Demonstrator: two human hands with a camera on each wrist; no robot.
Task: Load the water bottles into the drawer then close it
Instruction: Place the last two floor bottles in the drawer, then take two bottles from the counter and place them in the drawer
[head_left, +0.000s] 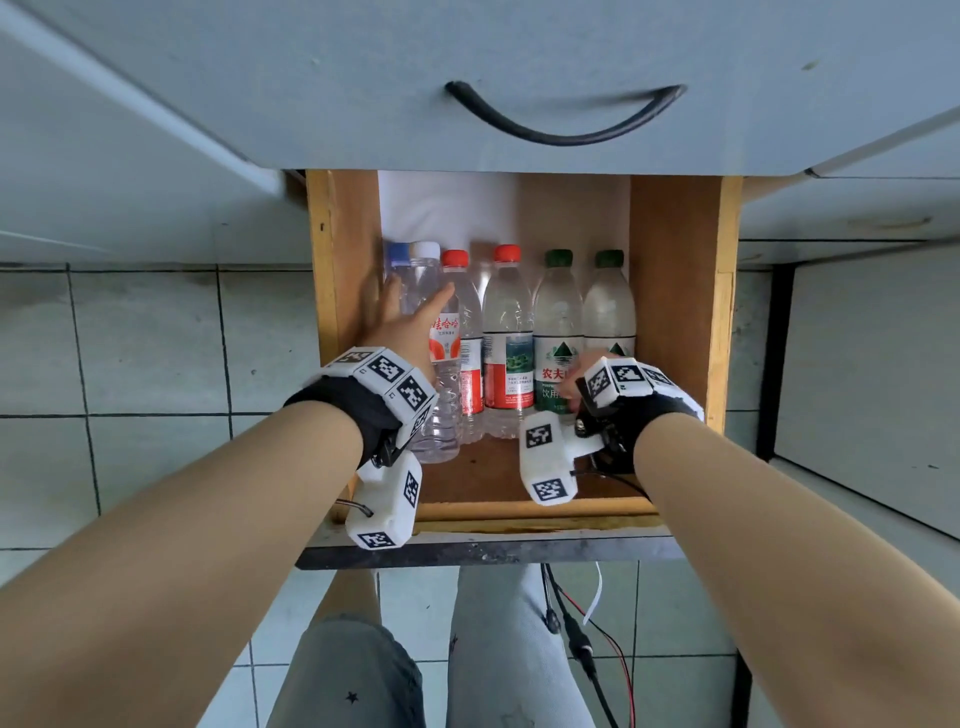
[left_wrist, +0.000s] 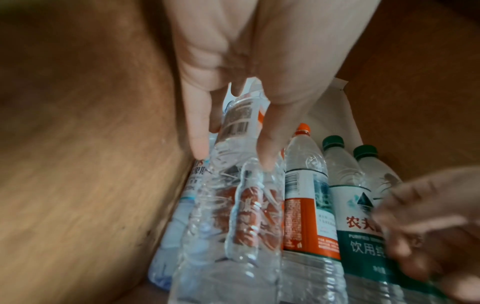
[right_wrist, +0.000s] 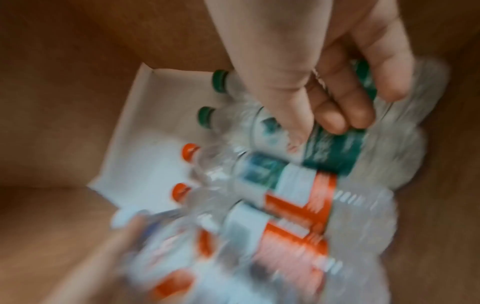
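Observation:
The wooden drawer (head_left: 675, 312) stands open with several water bottles lying side by side, caps pointing away. My left hand (head_left: 410, 317) (left_wrist: 233, 156) lies over a clear bottle with a red-and-white label (head_left: 445, 340) (left_wrist: 244, 216) near the left wall, fingers nearly straight, one on each side of its upper part. Its base sticks out nearer than the others. Beside it lie a red-capped bottle (head_left: 508, 364) (left_wrist: 303, 195) and two green-capped bottles (head_left: 558, 312) (right_wrist: 207, 117). My right hand (head_left: 576, 387) (right_wrist: 324, 127) curls its fingers on a green-labelled bottle (right_wrist: 335, 152); that view is blurred.
A closed grey drawer with a black curved handle (head_left: 561, 119) hangs right above the open one. The drawer's grey front panel (head_left: 493, 551) is nearest me, over my knees. Cables (head_left: 576, 639) dangle below it. A white sheet (head_left: 447, 208) lines the drawer's back.

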